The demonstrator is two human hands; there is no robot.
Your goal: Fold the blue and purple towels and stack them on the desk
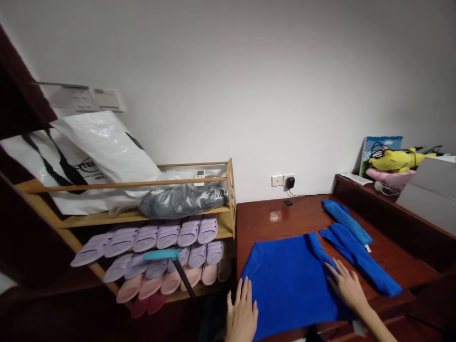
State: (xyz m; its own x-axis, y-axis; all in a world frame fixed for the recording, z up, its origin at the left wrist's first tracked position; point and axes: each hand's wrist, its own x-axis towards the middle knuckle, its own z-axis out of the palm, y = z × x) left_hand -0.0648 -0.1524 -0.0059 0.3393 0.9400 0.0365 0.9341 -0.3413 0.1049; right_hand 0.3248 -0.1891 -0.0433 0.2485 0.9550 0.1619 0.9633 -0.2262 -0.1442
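A bright blue cloth (pixel 288 280) lies spread flat on the dark red wooden table (pixel 270 218), near its front edge. My left hand (pixel 242 311) rests flat on the cloth's left front corner, fingers apart. Flat on the cloth's right side lies my right hand (pixel 345 285), fingers spread and pointing up-left. Just right of it sit two rolled blue cloths, one long (pixel 363 261) and one further back (pixel 347 221). Neither hand grips anything.
A wooden shoe rack (pixel 228 209) stands left of the table, holding several lilac and pink slippers (pixel 167 247), a grey bag and a white plastic bag (pixel 103 147). A raised shelf at the right holds a yellow plush toy (pixel 395 160) and a grey box (pixel 431 187). A charger sits in the wall socket (pixel 290 182).
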